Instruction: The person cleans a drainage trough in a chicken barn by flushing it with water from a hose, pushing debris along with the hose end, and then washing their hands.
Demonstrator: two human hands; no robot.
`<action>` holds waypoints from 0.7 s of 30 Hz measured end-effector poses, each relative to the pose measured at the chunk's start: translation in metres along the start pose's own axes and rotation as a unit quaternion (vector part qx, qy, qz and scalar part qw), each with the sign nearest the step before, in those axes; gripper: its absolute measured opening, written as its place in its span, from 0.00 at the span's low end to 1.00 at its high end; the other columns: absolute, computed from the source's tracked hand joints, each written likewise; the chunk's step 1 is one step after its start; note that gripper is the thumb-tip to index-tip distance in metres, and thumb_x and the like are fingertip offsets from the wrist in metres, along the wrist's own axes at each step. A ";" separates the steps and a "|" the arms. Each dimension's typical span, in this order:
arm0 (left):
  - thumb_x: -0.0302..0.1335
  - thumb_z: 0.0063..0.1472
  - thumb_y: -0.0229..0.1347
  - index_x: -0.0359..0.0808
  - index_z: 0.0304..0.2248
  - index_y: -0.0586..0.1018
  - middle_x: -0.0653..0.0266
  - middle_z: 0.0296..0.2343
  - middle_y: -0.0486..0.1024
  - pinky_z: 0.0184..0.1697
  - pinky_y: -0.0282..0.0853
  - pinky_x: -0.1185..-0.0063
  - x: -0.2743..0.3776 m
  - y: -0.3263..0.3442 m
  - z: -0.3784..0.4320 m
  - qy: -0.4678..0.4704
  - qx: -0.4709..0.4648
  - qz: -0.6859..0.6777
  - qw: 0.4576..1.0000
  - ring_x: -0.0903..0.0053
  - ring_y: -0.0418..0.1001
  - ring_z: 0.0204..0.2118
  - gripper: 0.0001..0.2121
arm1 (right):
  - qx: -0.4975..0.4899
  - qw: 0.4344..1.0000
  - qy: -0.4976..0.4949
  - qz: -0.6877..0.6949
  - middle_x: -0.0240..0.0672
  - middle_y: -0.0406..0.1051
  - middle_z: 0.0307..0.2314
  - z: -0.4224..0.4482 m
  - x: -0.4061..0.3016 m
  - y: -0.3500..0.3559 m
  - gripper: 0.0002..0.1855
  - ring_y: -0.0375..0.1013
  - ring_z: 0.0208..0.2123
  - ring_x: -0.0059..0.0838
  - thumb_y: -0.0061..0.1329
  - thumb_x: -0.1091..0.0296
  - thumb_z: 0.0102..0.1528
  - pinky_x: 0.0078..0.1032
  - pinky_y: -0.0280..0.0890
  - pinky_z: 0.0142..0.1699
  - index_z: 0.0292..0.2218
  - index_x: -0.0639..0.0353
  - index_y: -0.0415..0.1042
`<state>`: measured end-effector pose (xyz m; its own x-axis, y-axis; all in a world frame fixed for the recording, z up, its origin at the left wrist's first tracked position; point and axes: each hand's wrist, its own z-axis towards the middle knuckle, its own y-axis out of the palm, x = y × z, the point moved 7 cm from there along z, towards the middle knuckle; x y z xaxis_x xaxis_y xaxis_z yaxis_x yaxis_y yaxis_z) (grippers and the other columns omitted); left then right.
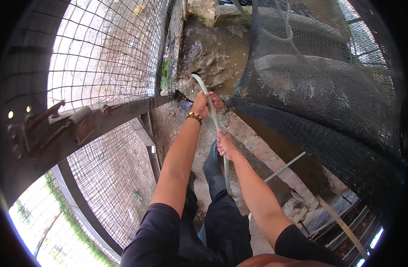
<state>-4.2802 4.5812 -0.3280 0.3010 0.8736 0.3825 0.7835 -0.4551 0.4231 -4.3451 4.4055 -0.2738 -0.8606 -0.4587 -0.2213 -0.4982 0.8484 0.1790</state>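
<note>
A pale, braided flexible hose point(213, 110) runs from beside my leg up to a muddy pool. My left hand point(202, 106), with a beaded bracelet point(194, 116) at the wrist, holds it near its far end; the fingers look loosely curled. Lower down the hose, my right hand point(226, 144) is closed around it. The far end of the hose bends over the pool's near edge, and I cannot tell what flows from it. Brown, rippled water point(220, 53) lies just beyond that end.
At left stands a wire-mesh gate point(107, 53) in a dark frame with a rusty latch point(80, 125). Dark netting point(311, 80) hangs at right. A low concrete curb point(267, 150) slants across the floor, with a thin pipe point(286, 166) over it. My boot point(212, 160) stands on the concrete.
</note>
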 end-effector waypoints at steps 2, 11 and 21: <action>0.31 0.65 0.38 0.39 0.44 0.66 0.65 0.42 0.67 0.40 0.68 0.74 -0.007 -0.018 0.002 0.006 -0.064 0.004 0.998 0.74 0.69 0.36 0.11 | 0.006 1.000 0.024 -0.013 0.19 0.47 0.10 0.019 -0.002 0.002 0.24 0.45 0.08 0.12 0.35 0.40 0.58 0.15 0.40 0.12 0.22 0.50 0.54; 0.54 0.62 0.36 0.34 0.50 0.66 0.62 0.43 0.70 0.46 0.61 0.76 -0.199 -0.043 -0.133 -0.156 -0.044 -0.047 0.986 0.77 0.68 0.43 0.31 | 0.150 0.938 -0.097 -0.297 0.48 0.68 0.18 0.094 -0.082 0.006 0.26 0.70 0.20 0.43 0.36 0.50 0.56 0.36 0.64 0.23 0.31 0.70 0.70; 0.44 0.64 0.43 0.29 0.56 0.57 0.58 0.53 0.60 0.57 0.51 0.78 -0.130 -0.011 -0.122 0.101 0.018 0.163 0.981 0.74 0.57 0.56 0.29 | 0.148 0.921 -0.294 -0.209 0.47 0.67 0.16 0.074 -0.208 0.048 0.33 0.67 0.20 0.38 0.37 0.41 0.54 0.36 0.61 0.26 0.21 0.69 0.68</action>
<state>-4.3943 4.4521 -0.2820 0.4282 0.6291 0.6487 0.6833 -0.6952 0.2232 -4.1823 4.5609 -0.2899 -0.3514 -0.6122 -0.7083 -0.6472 0.7055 -0.2887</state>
